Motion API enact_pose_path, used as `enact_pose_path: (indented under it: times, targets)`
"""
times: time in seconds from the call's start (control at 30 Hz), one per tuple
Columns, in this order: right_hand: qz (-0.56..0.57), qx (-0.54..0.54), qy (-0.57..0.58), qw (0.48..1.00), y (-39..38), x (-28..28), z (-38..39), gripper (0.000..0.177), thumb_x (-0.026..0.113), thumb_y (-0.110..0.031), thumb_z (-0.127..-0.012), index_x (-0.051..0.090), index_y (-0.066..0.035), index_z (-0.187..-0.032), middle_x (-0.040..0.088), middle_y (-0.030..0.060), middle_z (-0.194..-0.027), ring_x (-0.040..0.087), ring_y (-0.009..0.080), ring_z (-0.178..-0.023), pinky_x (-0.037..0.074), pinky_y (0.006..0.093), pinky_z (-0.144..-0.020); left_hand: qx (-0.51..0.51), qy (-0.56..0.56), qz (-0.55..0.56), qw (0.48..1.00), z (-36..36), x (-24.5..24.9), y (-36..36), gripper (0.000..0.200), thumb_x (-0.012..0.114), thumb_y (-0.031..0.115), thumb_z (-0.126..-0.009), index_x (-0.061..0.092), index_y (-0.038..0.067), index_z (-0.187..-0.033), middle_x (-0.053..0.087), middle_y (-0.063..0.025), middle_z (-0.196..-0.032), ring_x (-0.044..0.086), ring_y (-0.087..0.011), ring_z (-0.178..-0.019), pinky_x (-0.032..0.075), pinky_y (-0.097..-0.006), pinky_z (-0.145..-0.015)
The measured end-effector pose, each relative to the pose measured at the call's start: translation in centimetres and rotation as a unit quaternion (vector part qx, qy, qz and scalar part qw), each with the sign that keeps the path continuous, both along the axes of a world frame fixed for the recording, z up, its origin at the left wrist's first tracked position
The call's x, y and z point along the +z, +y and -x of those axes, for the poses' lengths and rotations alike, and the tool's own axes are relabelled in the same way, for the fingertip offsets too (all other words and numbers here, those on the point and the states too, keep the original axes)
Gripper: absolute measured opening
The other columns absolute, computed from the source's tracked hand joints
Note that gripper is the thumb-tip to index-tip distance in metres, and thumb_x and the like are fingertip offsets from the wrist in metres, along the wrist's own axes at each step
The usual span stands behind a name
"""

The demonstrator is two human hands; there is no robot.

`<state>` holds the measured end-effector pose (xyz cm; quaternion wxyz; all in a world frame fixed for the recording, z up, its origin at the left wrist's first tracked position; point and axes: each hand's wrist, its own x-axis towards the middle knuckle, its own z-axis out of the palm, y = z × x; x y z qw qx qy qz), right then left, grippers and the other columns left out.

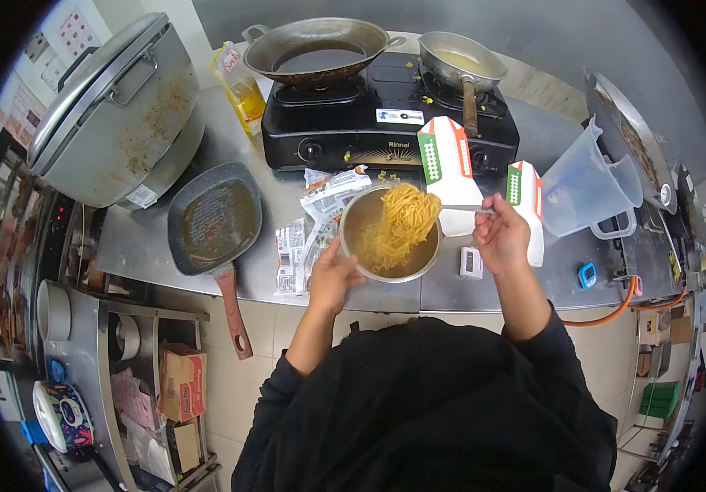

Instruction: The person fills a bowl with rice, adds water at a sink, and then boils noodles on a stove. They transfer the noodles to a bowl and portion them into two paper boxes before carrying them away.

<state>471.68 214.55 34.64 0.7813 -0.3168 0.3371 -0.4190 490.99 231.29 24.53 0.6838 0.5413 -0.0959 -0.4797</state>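
My left hand (334, 279) grips the near left rim of a round metal bowl (429, 266). A tangled clump of yellow noodles (406, 217) is raised at the bowl, with strands trailing down inside. My right hand (504, 234) is closed around the thin metal handle (480, 210) of a utensil, whose head is hidden among the noodles. Just past the bowl stands an open white, green and red paper box (449, 160), and a second similar box (525, 197) is beside my right hand. Torn plastic packets (316, 234) lie left of the bowl.
A black two-burner stove (385, 152) carries a wok (316, 53) and a pan (461, 61). Left are a grill pan (215, 217), an oil pouch (242, 90) and a large pot (123, 115). Right are a plastic jug (586, 180) and small timers (471, 262).
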Motion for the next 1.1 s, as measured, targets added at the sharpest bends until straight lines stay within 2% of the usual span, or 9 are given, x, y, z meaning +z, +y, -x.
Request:
enact_pose_path:
  times: [0.23, 0.33, 0.43, 0.53, 0.63, 0.77, 0.87, 1.1]
  targets:
    - [0.037, 0.033, -0.029, 0.998, -2.1, 3.1, 0.0, 0.022, 0.044, -0.024, -0.086, 0.05, -0.005, -0.078, 0.054, 0.0088, -0.057, 0.046, 0.0131, -0.042, 0.032, 0.0237, -0.04, 0.027, 0.001, 0.008, 1.0, 1.1, 0.2, -0.2, 0.063, 0.055, 0.003, -0.077, 0.023, 0.004, -0.13, 0.048, -0.0006, -0.066, 0.051, -0.0091, -0.056, 0.049, -0.0241, -0.051]
    - [0.071, 0.045, -0.06, 0.995, -2.7, 4.3, -0.1, 0.023, 0.043, -0.024, -0.086, 0.049, -0.005, -0.077, 0.054, 0.0083, -0.057, 0.045, 0.0127, -0.042, 0.033, 0.0231, -0.04, 0.019, -0.012, 0.004, 1.0, 1.0, -0.3, -0.1, 0.057, 0.052, 0.004, -0.079, 0.026, 0.007, -0.13, 0.05, -0.0011, -0.069, 0.054, -0.0111, -0.059, 0.05, -0.0263, -0.056]
    - [0.092, 0.054, -0.074, 0.992, -2.9, 6.0, -0.2, 0.022, 0.043, -0.025, -0.086, 0.049, -0.005, -0.077, 0.054, 0.0078, -0.057, 0.045, 0.0122, -0.043, 0.033, 0.023, -0.04, 0.036, -0.001, 0.03, 0.999, 1.2, -0.3, -0.1, 0.061, 0.055, 0.002, -0.077, 0.024, 0.005, -0.13, 0.048, 0.0004, -0.063, 0.051, -0.0086, -0.056, 0.048, -0.0241, -0.051]
    - [0.124, 0.062, -0.075, 0.988, -3.5, 7.1, -0.2, 0.023, 0.044, -0.026, -0.086, 0.049, -0.005, -0.077, 0.054, 0.0078, -0.057, 0.045, 0.0123, -0.043, 0.034, 0.0235, -0.039, 0.038, -0.017, -0.002, 0.999, 1.4, 0.2, -0.1, 0.061, 0.055, 0.002, -0.077, 0.025, 0.005, -0.13, 0.049, 0.0005, -0.063, 0.051, -0.0089, -0.056, 0.048, -0.0239, -0.051]
    - [0.139, 0.052, 0.005, 0.989, -3.0, 6.3, -0.3, 0.024, 0.046, -0.028, -0.085, 0.049, -0.005, -0.077, 0.053, 0.0082, -0.056, 0.045, 0.0126, -0.042, 0.036, 0.0241, -0.04, 0.036, -0.011, 0.014, 0.999, 1.4, 0.1, 0.0, 0.061, 0.055, 0.002, -0.077, 0.025, 0.005, -0.13, 0.05, 0.0, -0.064, 0.051, -0.0091, -0.055, 0.047, -0.0238, -0.052]
    - [0.049, 0.089, 0.141, 0.985, -1.1, -2.2, -1.0, 0.025, 0.045, -0.029, -0.086, 0.049, -0.005, -0.08, 0.052, 0.009, -0.06, 0.046, 0.0136, -0.044, 0.038, 0.0261, -0.04, 0.031, -0.014, 0.017, 0.999, 1.4, -0.5, 0.1, 0.061, 0.054, 0.004, -0.077, 0.024, 0.007, -0.131, 0.051, -0.0015, -0.069, 0.053, -0.0115, -0.057, 0.049, -0.0261, -0.055]
    - [0.012, 0.094, 0.172, 0.981, -0.3, -6.8, -0.8, 0.025, 0.043, -0.032, -0.086, 0.048, -0.008, -0.082, 0.051, 0.0042, -0.059, 0.046, 0.0115, -0.046, 0.036, 0.0236, -0.042, 0.029, -0.015, 0.02, 0.999, 1.4, -0.6, 0.2, 0.061, 0.054, 0.004, -0.077, 0.024, 0.006, -0.131, 0.051, -0.0018, -0.069, 0.053, -0.0115, -0.056, 0.049, -0.026, -0.055]
    - [0.005, 0.05, 0.047, 0.998, -1.3, -3.7, 0.9, 0.024, 0.044, -0.029, -0.086, 0.048, -0.006, -0.083, 0.054, 0.0072, -0.061, 0.047, 0.0128, -0.045, 0.038, 0.0246, -0.043, 0.023, -0.037, 0.009, 0.999, 1.6, -0.3, 0.1, 0.057, 0.053, 0.004, -0.078, 0.028, 0.006, -0.129, 0.051, -0.0014, -0.067, 0.053, -0.0105, -0.057, 0.05, -0.026, -0.056]
